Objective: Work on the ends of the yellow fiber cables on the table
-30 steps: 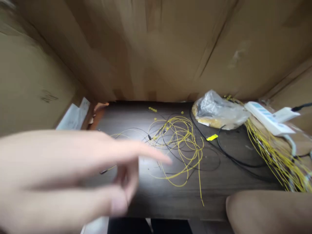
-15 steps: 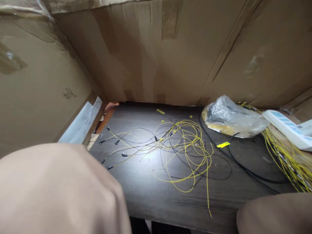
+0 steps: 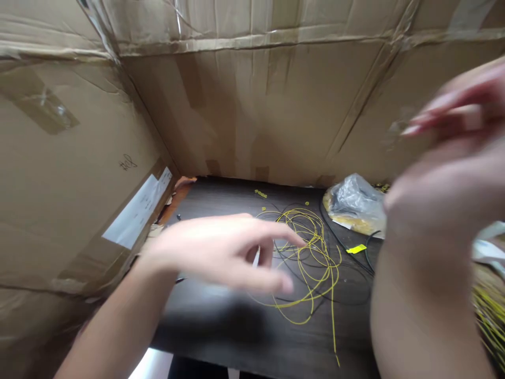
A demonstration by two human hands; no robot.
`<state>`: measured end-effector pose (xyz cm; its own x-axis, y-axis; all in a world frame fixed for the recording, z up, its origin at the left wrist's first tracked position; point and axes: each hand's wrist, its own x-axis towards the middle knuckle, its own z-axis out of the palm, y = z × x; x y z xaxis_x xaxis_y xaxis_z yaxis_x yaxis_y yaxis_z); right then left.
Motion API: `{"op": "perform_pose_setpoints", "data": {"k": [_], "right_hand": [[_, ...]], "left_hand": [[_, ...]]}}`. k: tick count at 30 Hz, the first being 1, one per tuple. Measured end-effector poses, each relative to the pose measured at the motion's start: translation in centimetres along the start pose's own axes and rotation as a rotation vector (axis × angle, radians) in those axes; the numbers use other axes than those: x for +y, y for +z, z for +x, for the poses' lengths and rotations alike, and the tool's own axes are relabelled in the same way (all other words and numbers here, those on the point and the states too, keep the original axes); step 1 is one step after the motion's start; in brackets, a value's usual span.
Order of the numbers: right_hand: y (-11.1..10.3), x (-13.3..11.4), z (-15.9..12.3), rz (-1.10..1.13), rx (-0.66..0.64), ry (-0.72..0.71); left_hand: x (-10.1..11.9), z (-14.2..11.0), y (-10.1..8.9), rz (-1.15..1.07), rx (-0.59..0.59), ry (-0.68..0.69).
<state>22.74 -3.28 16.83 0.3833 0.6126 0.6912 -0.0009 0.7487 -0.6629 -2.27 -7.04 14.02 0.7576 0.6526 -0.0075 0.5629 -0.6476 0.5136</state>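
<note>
My left hand (image 3: 224, 252) hovers over the dark table at the left of the yellow wires. Its thumb and index finger are apart, with nothing seen between them. The thin yellow wires (image 3: 311, 273) lie in loose loops with some black ones; the hand hides most of their black-tipped ends. At upper right, my right hand (image 3: 461, 116) is raised high in front of the cardboard, blurred by motion. Its fingers point left, loosely stretched, and I make out nothing in them. The right forearm covers part of the clear plastic bag (image 3: 355, 197).
Cardboard walls (image 3: 244, 116) enclose the back and left of the table (image 3: 295, 347). A black cable with a yellow tag (image 3: 356, 249) runs beside the bag. Small yellow pieces (image 3: 260, 193) lie at the back. More yellow wires (image 3: 489, 310) bunch at the far right.
Both hands have come into view: the left over the table, the right up at upper right. The view has tilted upward a little. The wires appear to lie as before.
</note>
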Motion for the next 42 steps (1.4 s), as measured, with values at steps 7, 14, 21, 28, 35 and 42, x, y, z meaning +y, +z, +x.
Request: {"op": "perform_pose_setpoints", "data": {"k": [7, 14, 21, 28, 35, 42], "right_hand": [[1.8, 11.4, -4.3, -0.551, -0.404, 0.193], [-2.0, 13.6, -12.7, -0.773, -0.784, 0.052], [-1.6, 13.9, -12.8, -0.776, -0.950, -0.114], [-1.9, 13.9, -12.8, -0.812, -0.991, -0.114], [-1.7, 13.6, -12.9, -0.820, -1.000, -0.130], [-1.4, 13.1, -13.4, -0.710, -0.771, -0.192]], "left_hand": [[-9.2, 5.8, 5.7, 0.203, 0.198, -0.174], [-10.6, 4.4, 7.7, 0.210, 0.227, -0.103], [-11.4, 4.7, 8.0, 0.267, 0.242, -0.038], [-12.2, 5.0, 8.7, 0.225, 0.322, 0.023], [-12.0, 4.9, 9.1, 0.060, 0.425, 0.027], [-12.5, 5.4, 9.7, -0.029, 0.458, 0.038]]}}
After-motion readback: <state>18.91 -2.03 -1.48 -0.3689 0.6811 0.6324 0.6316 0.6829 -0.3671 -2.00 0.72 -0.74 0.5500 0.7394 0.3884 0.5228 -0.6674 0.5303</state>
